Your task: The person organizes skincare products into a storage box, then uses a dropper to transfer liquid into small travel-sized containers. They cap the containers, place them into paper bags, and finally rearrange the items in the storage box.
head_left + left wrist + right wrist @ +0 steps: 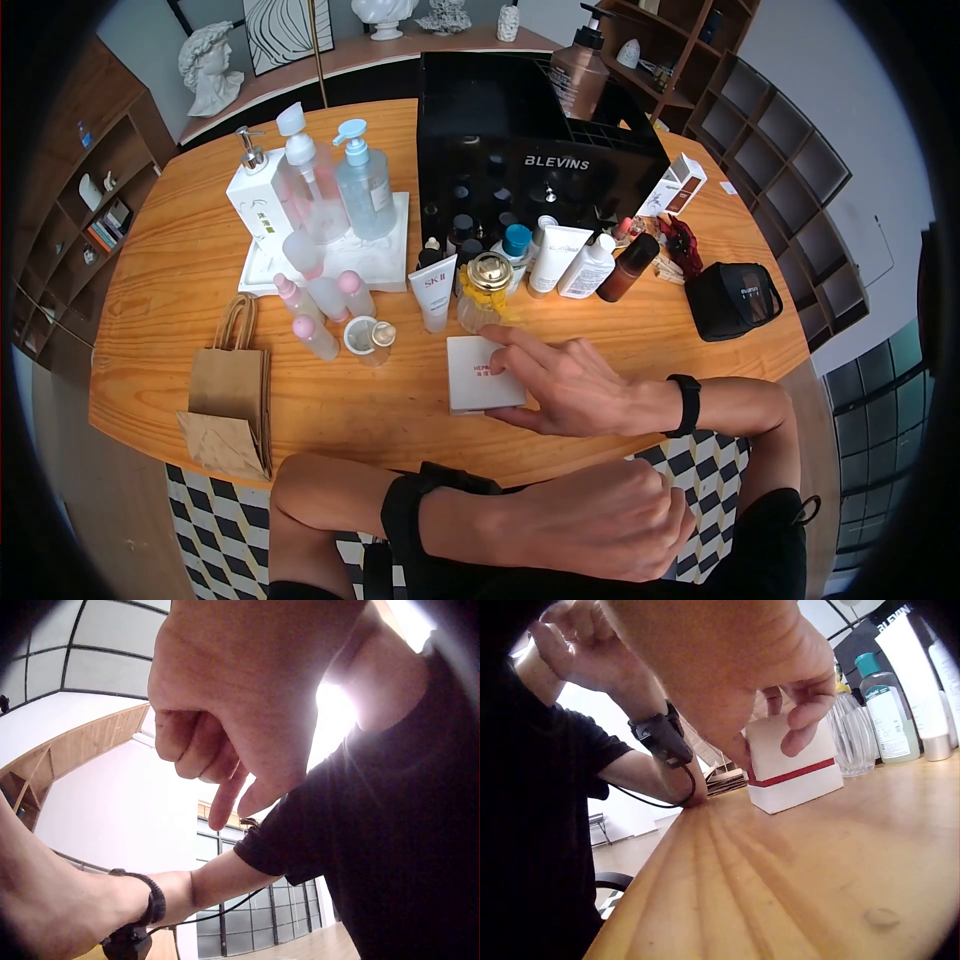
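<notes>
A small square white box (468, 380) with red print on top sits on the wooden table. My right hand (572, 388) grips it from the right, thumb at the near side and fingers over the top and far side. The right wrist view shows a red band round the box (795, 796) between its upper and lower parts. Close behind it stands a glass jar with a gold lid (490, 272) and yellow ribbon. My left hand (570, 520) hovers in front of the table edge with loosely curled fingers; the left wrist view shows nothing in that hand (240, 697).
Left of the box are several small pink-capped bottles (317, 337) and a brown paper bag (228, 385). Pump bottles stand on a white tray (398, 265). A black BLEVINS case (500, 120) is behind tubes and bottles. A black pouch (733, 302) lies right.
</notes>
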The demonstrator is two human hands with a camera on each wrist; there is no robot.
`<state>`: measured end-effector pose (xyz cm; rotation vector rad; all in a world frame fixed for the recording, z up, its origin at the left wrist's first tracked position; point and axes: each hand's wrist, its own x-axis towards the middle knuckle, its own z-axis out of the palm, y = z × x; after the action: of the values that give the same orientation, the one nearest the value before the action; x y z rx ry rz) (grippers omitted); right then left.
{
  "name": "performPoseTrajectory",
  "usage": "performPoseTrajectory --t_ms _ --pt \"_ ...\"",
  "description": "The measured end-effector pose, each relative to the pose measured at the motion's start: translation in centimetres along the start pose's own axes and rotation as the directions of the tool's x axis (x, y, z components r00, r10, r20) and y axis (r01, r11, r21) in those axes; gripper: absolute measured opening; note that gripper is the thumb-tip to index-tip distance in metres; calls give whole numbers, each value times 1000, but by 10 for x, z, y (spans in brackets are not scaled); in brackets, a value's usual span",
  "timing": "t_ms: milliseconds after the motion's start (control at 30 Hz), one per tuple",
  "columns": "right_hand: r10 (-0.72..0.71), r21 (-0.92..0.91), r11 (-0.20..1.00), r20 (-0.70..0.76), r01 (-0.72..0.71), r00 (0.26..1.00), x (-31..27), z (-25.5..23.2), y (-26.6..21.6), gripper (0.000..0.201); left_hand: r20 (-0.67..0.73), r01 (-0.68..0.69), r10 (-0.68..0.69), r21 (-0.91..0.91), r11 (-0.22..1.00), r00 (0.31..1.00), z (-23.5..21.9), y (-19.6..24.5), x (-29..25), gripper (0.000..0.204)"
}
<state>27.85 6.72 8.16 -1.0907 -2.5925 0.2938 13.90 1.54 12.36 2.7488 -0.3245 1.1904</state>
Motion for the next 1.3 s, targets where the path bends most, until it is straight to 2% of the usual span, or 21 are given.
performPoseTrajectory --t_ms 100,133,200,267,400,467,633,700,733,800,867,933,1000,1067,1100,1133,1233,1300 --pt "24 2 1000 17 -24 1000 -1 -1 -2 48 -5 -10 11 24 1000 1000 1 0 1 30" --pt "27 -1 1000 15 -27 1000 -1 0 -1 48 41 -11 10 22 1000 999 5 2 0 29" --pt "-37 -1 999 -37 37 999 0 2 0 48 87 -21 19 26 999 996 11 3 -3 28" --pt "-25 -42 999 -34 24 999 0 2 -2 49 -139 -51 61 72 996 988 10 0 -4 26" --pt "32 -90 996 22 -30 999 1 5 -5 52 -43 -47 50 68 997 998 3 -1 -2 21" --pt "9 -62 998 29 -7 1000 4 0 -2 53 34 -13 12 11 1000 999 -13 -2 5 21" --pt "-18 25 1000 106 16 994 4 -30 -2 54 7 -25 25 27 999 1000 -21 4 5 20" --pt "-69 142 988 51 62 996 7 -62 -6 54 -45 -72 75 52 996 996 -19 1 7 20" --pt "-61 124 991 65 53 996 9 -78 -9 54 -68 -81 85 53 995 994 -17 3 7 20" --pt "-101 182 976 -105 119 989 20 -108 -5 53 -29 -100 101 37 994 994 -15 6 5 20" --pt "-166 163 964 -242 209 956 39 -132 12 55 -3 -85 85 28 996 996 -18 6 4 20" --pt "-24 182 979 -351 93 936 66 -154 20 54 -6 -46 46 -7 999 999 -17 5 4 23" --pt "96 125 991 -403 -49 910 100 -172 37 52 9 -41 41 -1 999 999 -25 2 6 24" --pt "147 -61 981 -399 -186 905 130 -186 59 53 30 -29 29 2 1000 999 -29 0 5 25" --pt "138 -115 972 -418 -203 898 146 -188 71 57 29 -18 17 23 1000 999 -29 1 5 25" --pt "221 -140 946 -383 -293 897 160 -193 75 57 26 -3 2 43 999 1000 -28 1 4 26" --pt "230 -225 922 -340 -316 912 195 -186 109 59 74 -8 3 64 998 997 -24 3 6 25" --pt "283 -308 887 -225 -344 932 212 -175 127 59 75 3 -7 55 998 997 -24 2 6 25"
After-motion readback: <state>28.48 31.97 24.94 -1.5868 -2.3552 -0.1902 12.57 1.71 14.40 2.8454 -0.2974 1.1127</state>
